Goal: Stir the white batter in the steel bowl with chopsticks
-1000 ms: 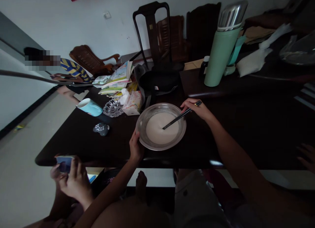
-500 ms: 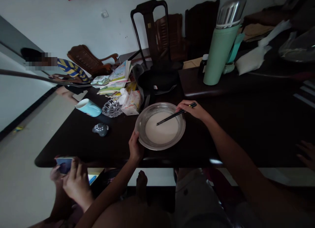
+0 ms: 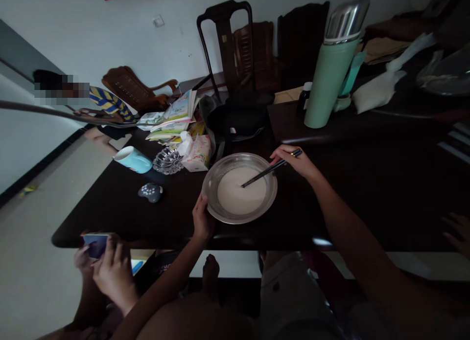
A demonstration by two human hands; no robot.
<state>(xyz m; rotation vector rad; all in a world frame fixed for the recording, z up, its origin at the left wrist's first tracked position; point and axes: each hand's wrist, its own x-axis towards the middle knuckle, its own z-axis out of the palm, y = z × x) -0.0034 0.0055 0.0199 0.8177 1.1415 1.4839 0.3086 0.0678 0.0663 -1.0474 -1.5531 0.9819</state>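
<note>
A round metal bowl stands on the dark table, partly filled with a pale, creamy liquid. My left hand grips the bowl's rim at its near left side. Above the far right rim, my right hand is closed around dark chopsticks. Their tips dip into the liquid near the middle of the bowl, and the gold-banded ends stick out past my fingers.
Behind the bowl are a tissue pack, a glass dish, a blue mug and a black bag. A green thermos stands on a raised ledge. At left, another person's hands hold a phone; another hand rests at far right.
My right hand has shifted slightly to the right, and the chopstick tips have moved right through the liquid. My left hand and the bowl stay nearly in place.
</note>
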